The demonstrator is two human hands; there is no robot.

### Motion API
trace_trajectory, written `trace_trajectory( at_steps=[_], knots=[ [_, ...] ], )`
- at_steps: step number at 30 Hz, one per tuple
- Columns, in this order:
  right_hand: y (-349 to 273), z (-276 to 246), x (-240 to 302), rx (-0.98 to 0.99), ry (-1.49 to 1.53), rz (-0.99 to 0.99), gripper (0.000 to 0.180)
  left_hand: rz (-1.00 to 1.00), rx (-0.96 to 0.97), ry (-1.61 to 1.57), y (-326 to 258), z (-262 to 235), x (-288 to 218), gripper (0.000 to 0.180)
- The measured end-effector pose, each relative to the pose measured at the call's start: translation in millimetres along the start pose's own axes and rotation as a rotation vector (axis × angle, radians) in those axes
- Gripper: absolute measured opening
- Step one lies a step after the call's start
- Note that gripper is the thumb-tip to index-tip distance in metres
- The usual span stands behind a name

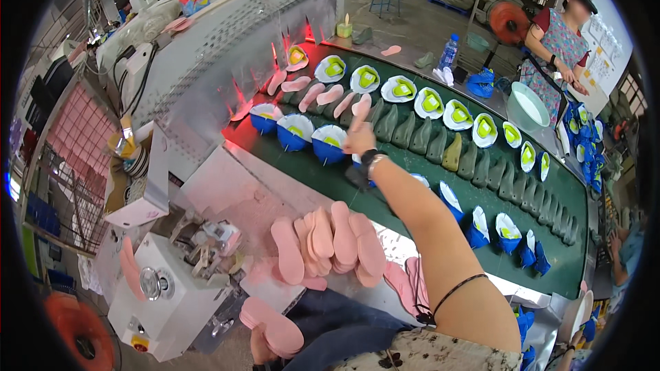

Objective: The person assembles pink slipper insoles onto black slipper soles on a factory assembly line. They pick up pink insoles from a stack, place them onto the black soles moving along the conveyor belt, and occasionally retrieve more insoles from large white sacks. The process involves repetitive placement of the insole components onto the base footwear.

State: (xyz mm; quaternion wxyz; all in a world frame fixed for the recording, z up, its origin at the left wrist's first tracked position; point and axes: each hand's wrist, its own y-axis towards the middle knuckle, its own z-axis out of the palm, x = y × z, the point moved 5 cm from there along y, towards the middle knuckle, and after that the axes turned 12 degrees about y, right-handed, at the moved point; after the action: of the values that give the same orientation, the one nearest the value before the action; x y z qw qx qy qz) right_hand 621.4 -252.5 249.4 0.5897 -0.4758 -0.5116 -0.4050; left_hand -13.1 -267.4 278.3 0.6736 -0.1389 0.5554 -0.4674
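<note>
My right hand (359,139) reaches out over the green belt (347,189), its fingers closed at the lower end of a pink insole (361,104). That insole lies against one of the dark green shoe lasts (419,136) in the middle row. Several lasts to its left carry pink insoles (311,97); those to its right are bare. Low in the view, my left hand (260,345) grips a stack of pink insoles (271,324), partly hiding its fingers. Blue and white shoe uppers (328,144) with yellow-green inside line both sides of the lasts.
Loose pink insoles (317,240) lie piled on the worktop before me. A small white machine (168,295) stands at lower left, and a large perforated machine housing (227,48) glows red at the belt's far left. Across the belt are a bottle (449,53), a basin (528,104) and a co-worker (558,55).
</note>
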Motion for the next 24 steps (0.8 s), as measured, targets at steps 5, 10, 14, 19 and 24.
trace_trajectory(
  at_steps=[5,10,14,19,24],
  knots=[
    [113.0,-137.7,-47.3,-0.184,-0.253,-0.101,0.014,-0.019,0.073,0.012,37.6,5.9,-0.3,0.044],
    [35.0,-25.7,-4.4,0.065,-0.172,-0.580,0.041,-0.008,0.044,0.032,14.6,23.3,-7.1,0.047],
    [-222.6,65.7,65.3,1.074,0.126,0.032,0.025,-0.095,0.152,0.012,15.6,19.3,3.9,0.048],
    [-399.2,36.9,44.1,1.338,-0.218,-0.064,0.033,-0.047,0.192,-0.034,18.2,56.2,-9.8,0.041],
    [-380.3,57.3,26.2,1.062,0.182,0.592,0.014,-0.026,0.180,-0.143,-22.6,46.0,-18.0,0.039]
  ],
)
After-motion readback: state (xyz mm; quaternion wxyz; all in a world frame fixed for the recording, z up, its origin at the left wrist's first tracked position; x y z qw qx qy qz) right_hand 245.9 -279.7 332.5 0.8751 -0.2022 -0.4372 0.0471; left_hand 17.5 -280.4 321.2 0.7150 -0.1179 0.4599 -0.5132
